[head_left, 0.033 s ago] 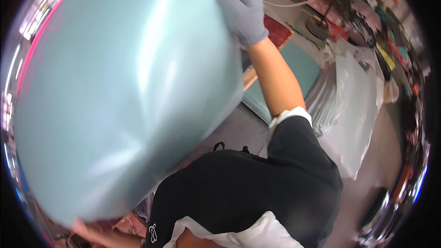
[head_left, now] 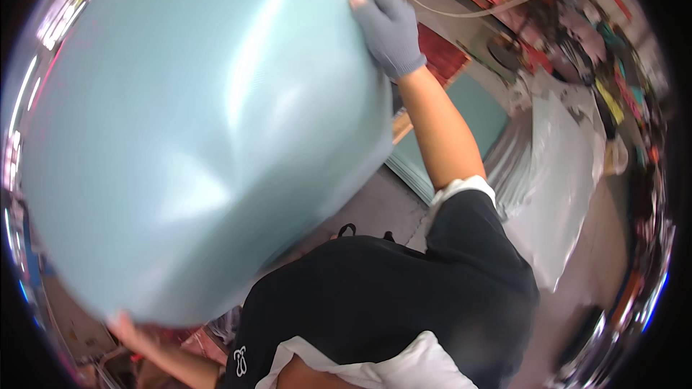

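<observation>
A large, glossy pale blue-green sheet (head_left: 144, 115), thin and flexible, is held up before me and fills the left and upper part of the view. It bows and creases in the middle. My right hand (head_left: 391, 29), in a grey glove with a bare thumb tip, is closed on its upper right edge, thumb on the near face and fingers behind. At the lower left, my left hand (head_left: 126, 329) grips the sheet's bottom corner. That hand is blurred and partly hidden by the sheet.
Right of my arm lies a stack of flat blue-green sheets (head_left: 476, 112) beside a dark red panel (head_left: 441, 54). Crumpled clear plastic film (head_left: 555, 180) spreads over the floor further right. Mixed coloured scraps (head_left: 533, 36) pile up at the far right, with a pale hose (head_left: 490, 11) across them.
The sheet's lower edge and my left hand have risen slightly. My right hand has shifted a little right and down in the view, still on the sheet's edge.
</observation>
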Available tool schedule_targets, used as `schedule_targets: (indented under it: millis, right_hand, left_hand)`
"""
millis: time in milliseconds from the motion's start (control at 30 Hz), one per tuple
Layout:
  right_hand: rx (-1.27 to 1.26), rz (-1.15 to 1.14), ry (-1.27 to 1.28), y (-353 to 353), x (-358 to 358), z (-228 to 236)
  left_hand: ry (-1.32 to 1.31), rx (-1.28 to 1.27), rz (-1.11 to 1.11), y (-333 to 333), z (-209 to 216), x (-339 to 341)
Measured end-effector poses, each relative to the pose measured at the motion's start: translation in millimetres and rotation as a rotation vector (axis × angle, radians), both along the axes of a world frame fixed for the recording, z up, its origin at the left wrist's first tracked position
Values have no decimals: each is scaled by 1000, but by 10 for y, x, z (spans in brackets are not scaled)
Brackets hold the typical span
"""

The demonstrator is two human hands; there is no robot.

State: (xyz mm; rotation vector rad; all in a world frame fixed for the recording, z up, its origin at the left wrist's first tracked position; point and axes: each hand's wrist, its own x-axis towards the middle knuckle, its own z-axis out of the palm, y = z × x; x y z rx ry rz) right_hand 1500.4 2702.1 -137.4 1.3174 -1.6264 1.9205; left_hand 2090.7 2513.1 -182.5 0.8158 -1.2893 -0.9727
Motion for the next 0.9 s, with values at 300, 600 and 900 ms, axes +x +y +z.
schedule_targets:
  millis: [300, 600, 900]
  right_hand:
    - [895, -132, -288, -340, -356, -2429]
    - [772, -42, -310, -213, -362, -2199]
    - [764, -142, 103, -1920, -1204, -1738]
  left_hand:
    - [-182, 750, -342, -450, -1901, -661]
    - [-193, 721, -235, -285, -1824, -705]
    - [-411, 502, -71, -1548, -1314, -1540]
